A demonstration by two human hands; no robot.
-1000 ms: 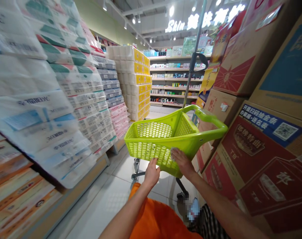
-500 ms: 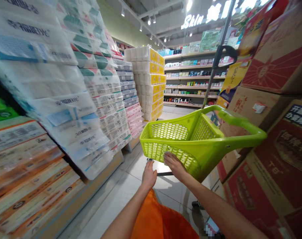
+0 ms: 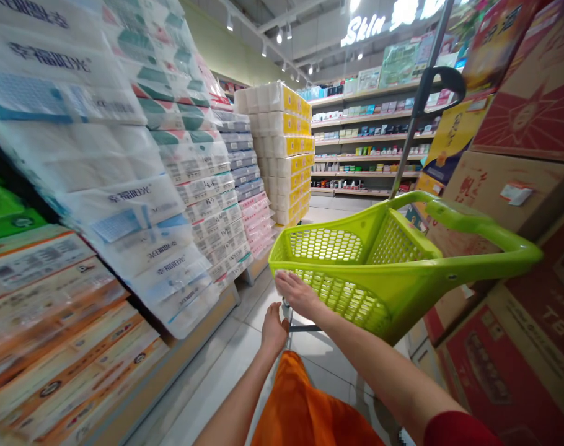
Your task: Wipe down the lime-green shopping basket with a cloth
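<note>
A lime-green plastic cart basket [image 3: 403,291] with honeycomb holes and a thick handle [image 3: 477,232] tilts in front of me. A grey pole with a black grip [image 3: 442,80] rises behind it. My right hand [image 3: 297,291] lies flat, fingers stretched, on the basket's near left corner just under the rim. My left hand [image 3: 273,328] is lower, under that corner beside the cart's metal frame [image 3: 287,310]. Its fingers point away from me and are hidden. An orange cloth [image 3: 300,402] hangs below my arms.
Tall stacks of wrapped tissue packs [image 3: 124,204] line the left. A white-and-yellow stack [image 3: 282,148] stands further down the tiled aisle [image 3: 217,371]. Red and brown cartons [image 3: 509,347] are piled close on the right. Stocked shelves [image 3: 361,148] close the far end.
My right hand slid left along the basket's near wall to its corner. My left hand dropped from the basket's underside toward the frame. The basket now sits further right and larger in view.
</note>
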